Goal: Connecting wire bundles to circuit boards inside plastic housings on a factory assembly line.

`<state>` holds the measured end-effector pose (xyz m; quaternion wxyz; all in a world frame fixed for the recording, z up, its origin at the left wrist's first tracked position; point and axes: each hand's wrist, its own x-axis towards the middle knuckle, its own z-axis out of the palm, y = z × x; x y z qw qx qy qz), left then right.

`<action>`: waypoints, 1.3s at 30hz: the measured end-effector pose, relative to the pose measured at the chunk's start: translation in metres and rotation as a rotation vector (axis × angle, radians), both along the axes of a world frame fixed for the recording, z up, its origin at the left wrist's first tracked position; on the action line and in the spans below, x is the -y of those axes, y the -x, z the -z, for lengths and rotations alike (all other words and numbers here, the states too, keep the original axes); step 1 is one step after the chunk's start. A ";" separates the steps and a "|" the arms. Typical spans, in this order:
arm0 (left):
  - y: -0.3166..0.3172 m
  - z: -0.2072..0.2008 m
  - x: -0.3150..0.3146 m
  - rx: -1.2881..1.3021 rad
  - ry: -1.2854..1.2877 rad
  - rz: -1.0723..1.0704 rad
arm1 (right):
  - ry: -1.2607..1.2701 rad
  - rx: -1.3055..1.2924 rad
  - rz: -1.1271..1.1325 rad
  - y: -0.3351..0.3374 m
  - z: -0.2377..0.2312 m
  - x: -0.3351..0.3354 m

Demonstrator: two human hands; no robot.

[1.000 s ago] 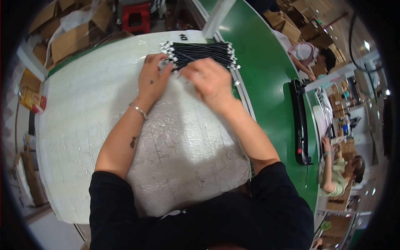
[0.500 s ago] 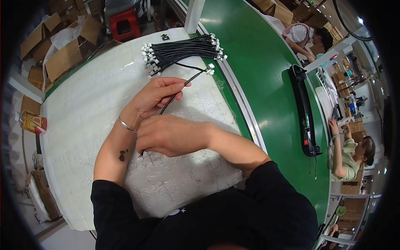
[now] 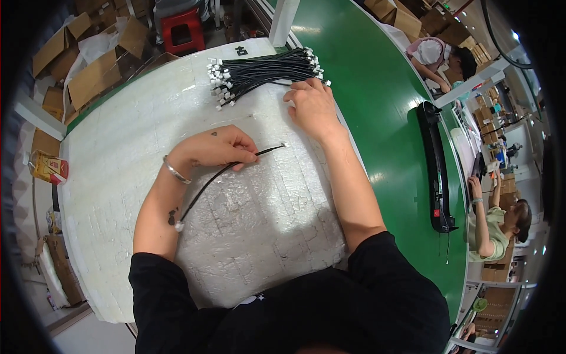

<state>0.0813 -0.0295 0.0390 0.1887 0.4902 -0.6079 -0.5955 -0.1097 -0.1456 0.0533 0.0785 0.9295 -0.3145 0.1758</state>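
Note:
In my left hand [image 3: 221,146] is a short black cable [image 3: 204,187], pinched between thumb and fingers. Its white connector [image 3: 179,225] hangs near my left forearm, and the thinner far end points right over the white padded surface [image 3: 118,194]. A pile of similar black cables [image 3: 259,68] with white connectors at both ends lies at the far side of that surface. My right hand [image 3: 313,107] reaches to the pile's right end, fingers apart and fingertips at the connectors. Whether it touches a cable there is hidden by the fingers.
A green conveyor belt [image 3: 377,118] with a metal edge runs along the right. On it lies a long black plastic housing [image 3: 434,168]. Two people work beyond the belt. Cardboard boxes [image 3: 106,76] and a red stool [image 3: 181,30] stand at the far left.
My right hand has left the spot beside my left hand and moved away to the cable pile. My left hand has come down slightly, still holding a cable, whose both ends now show.

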 end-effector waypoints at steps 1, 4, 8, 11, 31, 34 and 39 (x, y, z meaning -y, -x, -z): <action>-0.003 -0.007 0.000 0.016 -0.004 0.036 | -0.144 -0.041 0.082 0.002 0.004 0.003; -0.013 -0.038 -0.006 0.065 -0.038 0.028 | -0.310 -0.003 0.173 0.000 0.010 0.007; -0.007 -0.034 -0.003 -0.301 0.249 -0.464 | -0.826 0.624 -0.161 -0.010 0.001 0.010; 0.003 -0.035 -0.006 -0.399 0.272 -0.489 | -1.230 1.044 -0.439 -0.020 -0.033 -0.021; 0.015 0.005 0.007 -0.944 0.038 -0.538 | -0.008 0.451 -0.252 -0.019 -0.032 -0.039; 0.024 0.020 0.015 -0.490 0.170 -0.822 | -0.167 0.430 -0.274 -0.059 0.041 -0.013; 0.008 0.052 0.025 -0.437 0.196 -0.728 | -0.088 0.597 -0.206 -0.054 0.085 -0.024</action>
